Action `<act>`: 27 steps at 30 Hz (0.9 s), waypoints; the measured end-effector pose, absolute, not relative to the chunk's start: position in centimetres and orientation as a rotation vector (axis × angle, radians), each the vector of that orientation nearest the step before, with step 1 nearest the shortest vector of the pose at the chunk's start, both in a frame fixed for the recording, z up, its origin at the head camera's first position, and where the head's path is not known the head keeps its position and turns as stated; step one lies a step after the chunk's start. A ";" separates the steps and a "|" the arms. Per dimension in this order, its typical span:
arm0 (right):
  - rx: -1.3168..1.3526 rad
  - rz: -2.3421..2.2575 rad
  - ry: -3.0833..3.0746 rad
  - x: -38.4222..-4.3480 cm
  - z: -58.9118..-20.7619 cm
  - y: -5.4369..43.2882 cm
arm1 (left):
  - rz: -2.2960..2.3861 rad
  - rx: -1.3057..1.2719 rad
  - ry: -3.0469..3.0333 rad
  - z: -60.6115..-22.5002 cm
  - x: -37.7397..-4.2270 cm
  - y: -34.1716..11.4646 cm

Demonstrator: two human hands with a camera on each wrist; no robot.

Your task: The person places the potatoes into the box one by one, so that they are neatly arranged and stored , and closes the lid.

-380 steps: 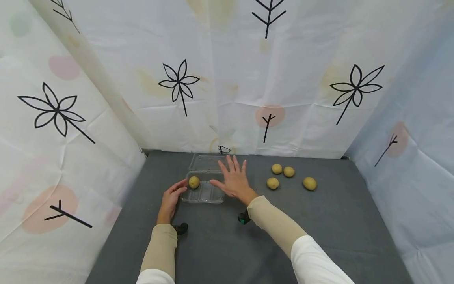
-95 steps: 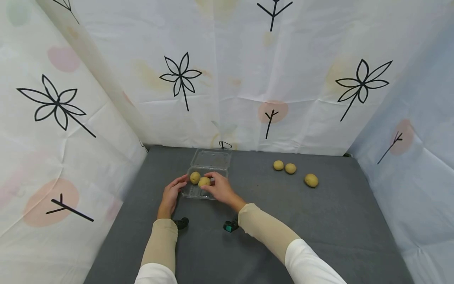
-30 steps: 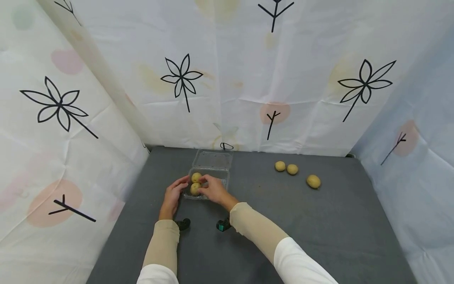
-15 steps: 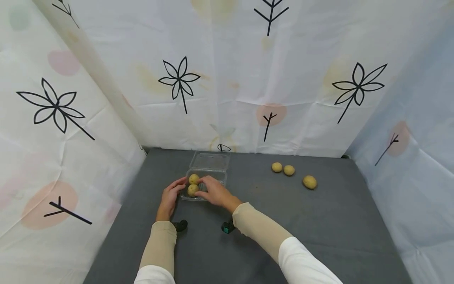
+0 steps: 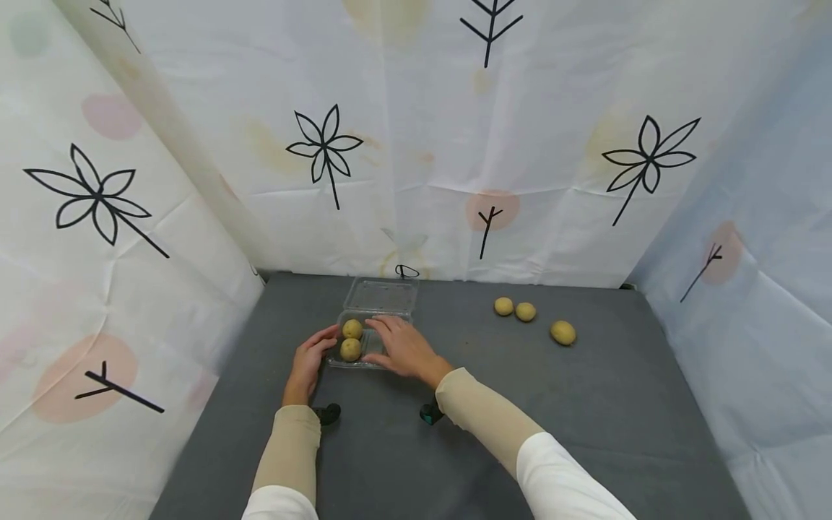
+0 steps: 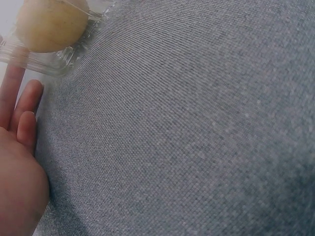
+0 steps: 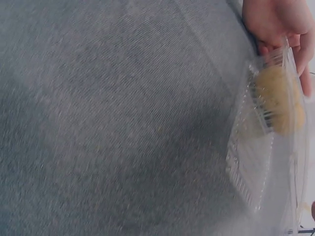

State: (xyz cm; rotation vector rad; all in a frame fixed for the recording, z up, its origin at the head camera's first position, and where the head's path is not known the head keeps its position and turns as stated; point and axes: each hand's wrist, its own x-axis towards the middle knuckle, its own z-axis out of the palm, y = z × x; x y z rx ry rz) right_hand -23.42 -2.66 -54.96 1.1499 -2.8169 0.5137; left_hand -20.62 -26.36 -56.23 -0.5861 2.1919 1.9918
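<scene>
A clear plastic clamshell container (image 5: 370, 365) lies on the grey table, its lid (image 5: 381, 295) folded back to the far side. Two potatoes sit in its left part: a rear potato (image 5: 352, 329) and a front potato (image 5: 351, 350). My left hand (image 5: 307, 361) rests against the container's left side, fingers extended; the left wrist view shows a fingertip behind the clear wall, near a potato (image 6: 51, 24). Over the container's right part hovers my right hand (image 5: 406, 348), thumb and fingers spread apart, holding nothing. Only a fingertip of it shows in the right wrist view.
Three loose potatoes lie at the back right: two close together, a left one (image 5: 503, 306) and a neighbour (image 5: 525, 311), and a larger potato (image 5: 562, 333) farther right. Patterned white curtains (image 5: 422, 166) stand behind and at both sides of the grey table (image 5: 552, 419).
The front potato, outside the container 12.7 seconds ago, was carried in by my right hand and set beside the first. That hand has let go and drawn back right. The left hand stays.
</scene>
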 end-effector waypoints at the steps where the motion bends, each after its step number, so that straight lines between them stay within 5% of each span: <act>1: 1.157 0.471 -2.809 -23.5 -55.0 -2.5 | 1.991 -0.581 2.196 -56.2 -20.5 -26.3; 27: 1.019 0.165 -3.000 -24.8 -55.7 0.5 | 2.019 -0.520 2.173 -56.7 -20.7 -26.7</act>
